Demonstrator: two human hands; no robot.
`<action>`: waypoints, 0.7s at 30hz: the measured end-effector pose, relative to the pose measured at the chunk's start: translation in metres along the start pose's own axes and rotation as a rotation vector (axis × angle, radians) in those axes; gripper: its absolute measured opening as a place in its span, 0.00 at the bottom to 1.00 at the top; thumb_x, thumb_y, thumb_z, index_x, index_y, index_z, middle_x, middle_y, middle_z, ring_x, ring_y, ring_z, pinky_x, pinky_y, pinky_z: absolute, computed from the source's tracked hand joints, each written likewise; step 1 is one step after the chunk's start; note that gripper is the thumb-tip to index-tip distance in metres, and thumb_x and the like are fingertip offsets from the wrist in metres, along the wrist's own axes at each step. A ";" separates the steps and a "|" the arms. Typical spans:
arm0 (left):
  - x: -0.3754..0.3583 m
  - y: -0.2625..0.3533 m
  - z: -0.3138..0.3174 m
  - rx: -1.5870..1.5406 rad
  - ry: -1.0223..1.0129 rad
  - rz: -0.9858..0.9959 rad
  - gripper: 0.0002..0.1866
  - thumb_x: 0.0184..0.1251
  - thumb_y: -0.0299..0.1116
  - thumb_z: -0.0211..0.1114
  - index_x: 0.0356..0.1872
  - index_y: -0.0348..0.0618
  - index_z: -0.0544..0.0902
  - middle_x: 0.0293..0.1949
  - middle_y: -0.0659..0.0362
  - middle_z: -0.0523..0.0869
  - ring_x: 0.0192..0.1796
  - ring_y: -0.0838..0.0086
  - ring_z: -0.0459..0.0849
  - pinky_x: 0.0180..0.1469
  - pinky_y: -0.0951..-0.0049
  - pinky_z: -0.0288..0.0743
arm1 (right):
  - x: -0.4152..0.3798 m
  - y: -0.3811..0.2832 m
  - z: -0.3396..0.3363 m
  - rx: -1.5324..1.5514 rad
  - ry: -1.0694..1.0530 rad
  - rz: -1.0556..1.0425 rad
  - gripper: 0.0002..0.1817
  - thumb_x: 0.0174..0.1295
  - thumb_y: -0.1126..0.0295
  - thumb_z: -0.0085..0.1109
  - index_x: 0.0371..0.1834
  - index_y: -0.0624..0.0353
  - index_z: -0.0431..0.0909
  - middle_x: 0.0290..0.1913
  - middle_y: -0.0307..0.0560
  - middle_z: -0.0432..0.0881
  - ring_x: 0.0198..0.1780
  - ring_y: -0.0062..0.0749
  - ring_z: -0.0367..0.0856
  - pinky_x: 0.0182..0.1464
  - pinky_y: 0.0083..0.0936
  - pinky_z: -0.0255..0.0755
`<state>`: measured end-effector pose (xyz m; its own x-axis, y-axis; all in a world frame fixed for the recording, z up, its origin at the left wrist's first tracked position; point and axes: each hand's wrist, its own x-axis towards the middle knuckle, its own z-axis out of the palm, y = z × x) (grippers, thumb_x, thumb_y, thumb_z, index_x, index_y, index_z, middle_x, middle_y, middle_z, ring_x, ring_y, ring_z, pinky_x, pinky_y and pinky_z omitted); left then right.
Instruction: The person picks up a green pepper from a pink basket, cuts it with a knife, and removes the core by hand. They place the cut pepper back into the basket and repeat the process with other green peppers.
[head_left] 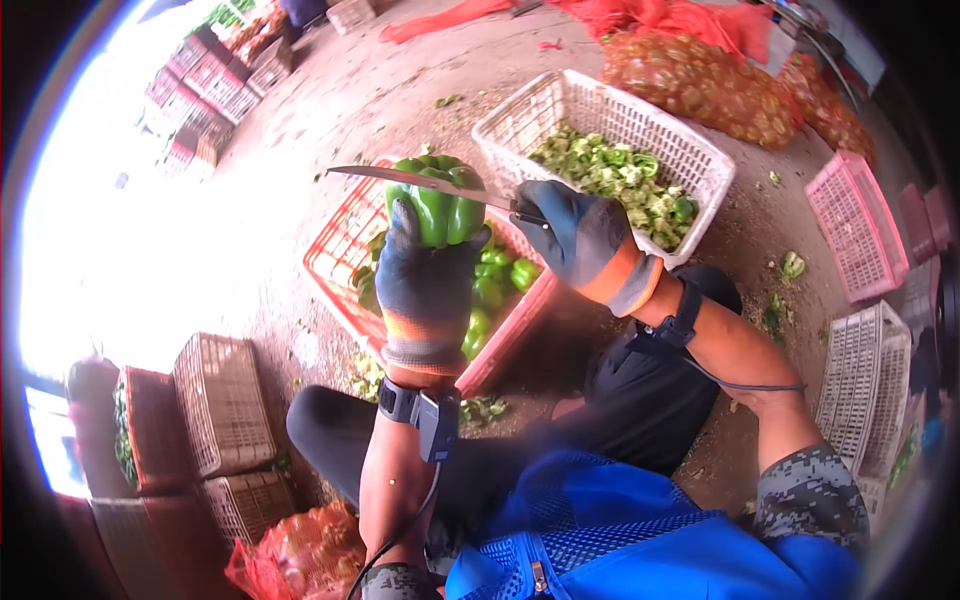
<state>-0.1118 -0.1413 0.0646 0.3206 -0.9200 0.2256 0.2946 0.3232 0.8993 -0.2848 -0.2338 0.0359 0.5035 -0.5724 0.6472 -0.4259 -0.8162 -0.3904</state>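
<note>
A large green bell pepper (437, 215) is gripped in my gloved left hand (425, 280), raised above a pink crate (335, 262). My gloved right hand (580, 235) is closed around the dark handle of a long knife (420, 182). The blade points left and crosses the upper part of the pepper. Below, the pink crate holds green peppers (490, 285), partly hidden by my left hand and wrist. Just beyond my right hand stands a white crate (705, 165) with cut pepper pieces (625, 175) in it.
Mesh sacks of onion-like produce (700, 85) lie at the back right, by red netting (660, 22). A pink crate (860, 230) and white crates (860, 380) stand right. Left are beige crates (225, 400) and a red mesh sack (305, 555). Pepper scraps litter the floor (400, 95).
</note>
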 end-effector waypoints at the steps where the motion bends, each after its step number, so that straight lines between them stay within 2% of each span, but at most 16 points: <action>1: 0.000 0.007 0.014 0.151 -0.005 0.031 0.26 0.80 0.48 0.57 0.69 0.42 0.74 0.65 0.54 0.80 0.68 0.63 0.77 0.70 0.55 0.69 | 0.001 0.011 -0.006 -0.017 0.039 0.013 0.10 0.71 0.63 0.61 0.49 0.55 0.78 0.35 0.57 0.85 0.37 0.59 0.85 0.36 0.47 0.77; 2: -0.001 0.013 0.027 0.302 -0.007 0.066 0.26 0.80 0.48 0.58 0.69 0.42 0.74 0.65 0.54 0.80 0.68 0.63 0.77 0.70 0.55 0.69 | 0.004 0.025 -0.011 -0.032 0.076 0.024 0.10 0.71 0.62 0.61 0.48 0.54 0.78 0.34 0.57 0.85 0.36 0.60 0.84 0.36 0.48 0.76; 3: 0.000 0.015 0.034 0.360 -0.017 0.103 0.26 0.80 0.47 0.58 0.69 0.42 0.74 0.65 0.54 0.80 0.68 0.63 0.77 0.70 0.55 0.69 | 0.007 0.062 -0.012 -0.199 -0.105 0.287 0.11 0.73 0.58 0.58 0.47 0.53 0.78 0.35 0.59 0.85 0.37 0.63 0.84 0.37 0.52 0.76; 4: 0.000 0.014 0.041 0.375 -0.035 0.128 0.25 0.80 0.47 0.57 0.69 0.42 0.74 0.65 0.54 0.80 0.68 0.63 0.77 0.70 0.55 0.69 | 0.010 0.092 -0.022 -0.252 -0.112 0.469 0.15 0.75 0.54 0.54 0.46 0.54 0.79 0.36 0.60 0.85 0.38 0.64 0.83 0.39 0.52 0.76; 5: 0.000 0.013 0.042 0.365 -0.052 0.141 0.25 0.81 0.47 0.57 0.69 0.42 0.74 0.65 0.54 0.80 0.68 0.63 0.77 0.70 0.56 0.69 | -0.006 0.137 -0.021 -0.189 0.104 0.410 0.17 0.75 0.50 0.54 0.46 0.53 0.79 0.33 0.58 0.86 0.34 0.58 0.86 0.36 0.49 0.77; 7: 0.003 0.008 0.040 0.325 -0.066 0.147 0.25 0.81 0.46 0.56 0.69 0.42 0.73 0.65 0.54 0.80 0.68 0.63 0.77 0.70 0.56 0.69 | 0.007 0.145 -0.059 0.161 0.268 0.648 0.23 0.75 0.49 0.56 0.45 0.63 0.80 0.32 0.55 0.84 0.33 0.42 0.83 0.40 0.39 0.76; 8: 0.004 0.004 0.040 0.300 -0.081 0.126 0.24 0.81 0.46 0.56 0.69 0.42 0.73 0.65 0.55 0.80 0.68 0.63 0.77 0.70 0.57 0.69 | 0.004 0.139 -0.079 0.067 0.248 0.533 0.21 0.75 0.52 0.56 0.47 0.62 0.80 0.34 0.53 0.85 0.33 0.38 0.80 0.41 0.35 0.75; 10: 0.004 0.001 0.041 0.249 -0.098 0.106 0.24 0.82 0.45 0.55 0.69 0.42 0.73 0.65 0.55 0.79 0.68 0.64 0.77 0.70 0.57 0.70 | 0.012 0.110 -0.077 0.202 0.335 0.378 0.19 0.74 0.54 0.58 0.45 0.62 0.80 0.33 0.53 0.84 0.32 0.37 0.80 0.40 0.34 0.75; 12: -0.002 -0.003 0.035 0.222 -0.088 0.085 0.23 0.82 0.45 0.54 0.69 0.42 0.73 0.65 0.55 0.79 0.68 0.64 0.77 0.69 0.58 0.70 | 0.011 0.073 -0.068 0.230 0.197 0.243 0.17 0.73 0.56 0.60 0.47 0.61 0.80 0.36 0.58 0.86 0.35 0.48 0.85 0.41 0.37 0.77; 14: -0.008 -0.004 0.024 0.194 -0.066 0.077 0.23 0.82 0.44 0.53 0.69 0.42 0.72 0.66 0.55 0.79 0.68 0.64 0.77 0.69 0.58 0.70 | 0.008 0.040 -0.058 0.209 0.023 0.309 0.13 0.75 0.61 0.59 0.47 0.62 0.80 0.37 0.44 0.85 0.39 0.26 0.82 0.45 0.27 0.77; 16: -0.013 -0.002 0.011 0.166 -0.042 0.075 0.23 0.83 0.43 0.52 0.69 0.42 0.72 0.66 0.55 0.79 0.68 0.64 0.78 0.69 0.59 0.71 | 0.007 0.018 -0.044 0.347 -0.008 0.314 0.13 0.75 0.61 0.59 0.47 0.63 0.81 0.37 0.43 0.85 0.39 0.26 0.82 0.46 0.29 0.77; 17: -0.016 -0.001 0.004 0.156 -0.030 0.078 0.22 0.83 0.43 0.52 0.69 0.43 0.72 0.66 0.55 0.79 0.68 0.65 0.78 0.69 0.59 0.71 | 0.007 0.017 -0.029 0.495 0.031 0.244 0.15 0.75 0.58 0.59 0.47 0.62 0.81 0.34 0.40 0.83 0.35 0.23 0.79 0.41 0.25 0.75; 20: -0.022 0.004 -0.012 0.135 0.004 0.098 0.22 0.83 0.42 0.50 0.69 0.43 0.71 0.66 0.56 0.79 0.68 0.65 0.78 0.69 0.60 0.71 | 0.025 -0.010 -0.025 0.788 -0.208 0.514 0.19 0.75 0.54 0.58 0.48 0.61 0.82 0.30 0.35 0.79 0.29 0.18 0.74 0.34 0.20 0.69; 21: -0.025 0.005 -0.018 0.127 0.014 0.102 0.22 0.84 0.42 0.50 0.69 0.43 0.71 0.66 0.56 0.79 0.68 0.65 0.78 0.69 0.60 0.71 | 0.029 -0.018 -0.019 0.785 -0.232 0.533 0.22 0.76 0.50 0.55 0.49 0.60 0.82 0.27 0.32 0.75 0.26 0.15 0.68 0.29 0.17 0.62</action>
<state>-0.1023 -0.1132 0.0572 0.3561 -0.8801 0.3140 0.1438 0.3836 0.9122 -0.2769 -0.2342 0.0745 0.5613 -0.8143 0.1476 -0.0611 -0.2186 -0.9739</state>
